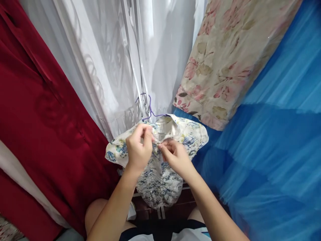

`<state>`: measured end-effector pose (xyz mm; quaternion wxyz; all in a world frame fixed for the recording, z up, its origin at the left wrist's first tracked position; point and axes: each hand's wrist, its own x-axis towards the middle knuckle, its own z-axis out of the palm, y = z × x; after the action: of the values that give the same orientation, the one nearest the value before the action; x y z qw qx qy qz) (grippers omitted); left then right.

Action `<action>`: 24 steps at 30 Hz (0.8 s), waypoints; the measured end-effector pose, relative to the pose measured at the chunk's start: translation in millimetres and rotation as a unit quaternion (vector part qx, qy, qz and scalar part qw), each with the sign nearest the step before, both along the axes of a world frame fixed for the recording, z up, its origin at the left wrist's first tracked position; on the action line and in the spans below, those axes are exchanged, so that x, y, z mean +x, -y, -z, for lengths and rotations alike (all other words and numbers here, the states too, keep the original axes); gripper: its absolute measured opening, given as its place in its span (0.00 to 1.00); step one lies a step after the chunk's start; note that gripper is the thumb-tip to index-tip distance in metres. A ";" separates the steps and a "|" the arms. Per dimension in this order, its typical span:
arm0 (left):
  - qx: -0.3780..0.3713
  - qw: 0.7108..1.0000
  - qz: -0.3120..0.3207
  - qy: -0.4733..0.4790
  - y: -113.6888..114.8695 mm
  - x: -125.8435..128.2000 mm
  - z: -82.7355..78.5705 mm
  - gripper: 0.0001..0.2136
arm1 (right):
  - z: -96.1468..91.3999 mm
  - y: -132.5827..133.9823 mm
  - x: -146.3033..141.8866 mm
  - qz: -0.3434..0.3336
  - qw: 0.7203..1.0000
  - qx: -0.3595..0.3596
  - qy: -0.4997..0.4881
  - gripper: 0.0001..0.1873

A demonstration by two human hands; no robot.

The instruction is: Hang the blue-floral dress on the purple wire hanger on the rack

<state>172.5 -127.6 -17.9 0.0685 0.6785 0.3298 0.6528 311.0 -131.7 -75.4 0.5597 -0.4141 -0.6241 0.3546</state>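
A small white garment with blue flower print [160, 174] hangs on a purple wire hanger [150, 108] in front of me. My left hand [138, 149] pinches the fabric at the neck opening, fingers closed on it. My right hand [174, 154] pinches the same spot from the right, fingertips almost touching those of the left. The hanger's hook is caught among white straps [136, 60] hanging from above.
A dark red garment [42, 110] hangs at the left, white sheer fabric [107, 67] in the middle, a cream cloth with pink flowers [225, 60] at the upper right, blue tulle [276, 134] at the right. My knees show below.
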 end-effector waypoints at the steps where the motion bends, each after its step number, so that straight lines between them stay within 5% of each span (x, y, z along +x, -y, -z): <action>1: 0.019 0.999 -0.021 0.034 -5.0 -7.1 -5.3 0.09 | 6.4 -0.4 1.4 -0.010 1.000 -0.018 0.013 0.15; 4: 0.053 0.984 -0.098 0.135 -26.7 -47.4 -10.0 0.10 | 17.8 13.1 4.5 -0.059 0.996 -0.069 0.015 0.15; 6: 0.016 0.972 -0.119 0.201 -42.2 -81.3 5.3 0.12 | 19.8 32.2 1.5 -0.098 0.990 -0.102 -0.014 0.16; 8: -0.059 0.938 -0.069 0.336 -53.7 -108.7 35.0 0.13 | 21.4 53.0 -7.4 -0.133 0.982 -0.127 -0.042 0.16; 10: -0.179 0.859 -0.011 0.479 -58.8 -121.8 71.3 0.11 | 25.6 68.6 -18.2 -0.152 0.975 -0.144 -0.070 0.16; 12: -0.238 0.831 0.021 0.503 -58.3 -119.4 104.0 0.10 | 33.3 75.3 -23.4 -0.154 0.971 -0.153 -0.098 0.15; 15: -0.252 0.831 0.042 0.494 -54.3 -97.9 131.8 0.12 | 46.5 72.9 -10.6 -0.110 0.975 -0.153 -0.122 0.14; 18: -0.209 0.837 0.033 0.505 -56.0 -74.9 131.1 0.16 | 53.0 68.8 13.9 -0.047 0.982 -0.137 -0.120 0.15; 22: -0.093 0.932 -0.115 0.331 -69.5 -64.1 112.7 0.26 | 54.4 70.4 20.7 -0.037 0.985 -0.130 -0.108 0.18; 24: -0.041 0.955 -0.160 0.247 -80.0 -69.0 107.7 0.30 | 56.8 72.1 11.5 -0.060 0.983 -0.136 -0.106 0.17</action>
<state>103.5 -47.7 -125.6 0.0706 0.4312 0.4331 0.7884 322.5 -203.8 -132.3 0.5391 -0.4080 -0.5311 0.5107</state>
